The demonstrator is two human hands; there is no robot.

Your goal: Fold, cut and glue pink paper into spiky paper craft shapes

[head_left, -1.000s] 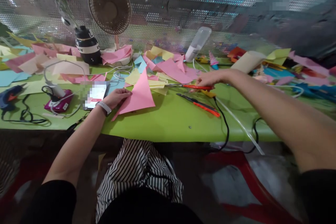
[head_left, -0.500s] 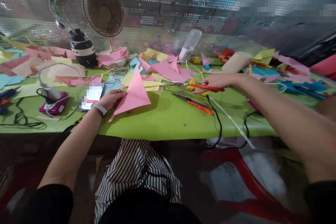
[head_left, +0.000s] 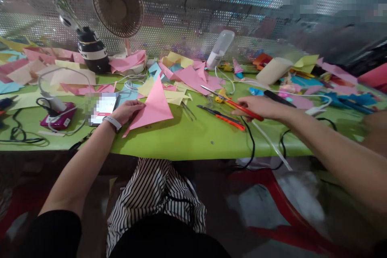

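Note:
My left hand (head_left: 128,112) pinches the left edge of a pink paper (head_left: 155,107) cut to a point, its tip standing up off the green table (head_left: 169,145). Scissors (head_left: 242,107) with red handles are in my right hand (head_left: 256,106), over the table's right half. Their blades point up and left, away from the pink paper. Below the blades lies a black and orange utility knife (head_left: 222,117). A small yellow object (head_left: 220,96) is partly behind the scissors. Metal tweezers (head_left: 189,111) rest between the paper and the knife.
Coloured paper scraps (head_left: 193,78) cover the table's back, with a fan (head_left: 117,4) and a black jar (head_left: 93,50) behind. A phone (head_left: 104,109) and a purple power adapter (head_left: 59,117) lie left. Cables (head_left: 250,141) hang over the front edge at right.
My right hand has drawn the scissors right and toward me; the blades have swung from pointing left to pointing up-left. The tweezers now show. My left hand keeps hold of the pink paper.

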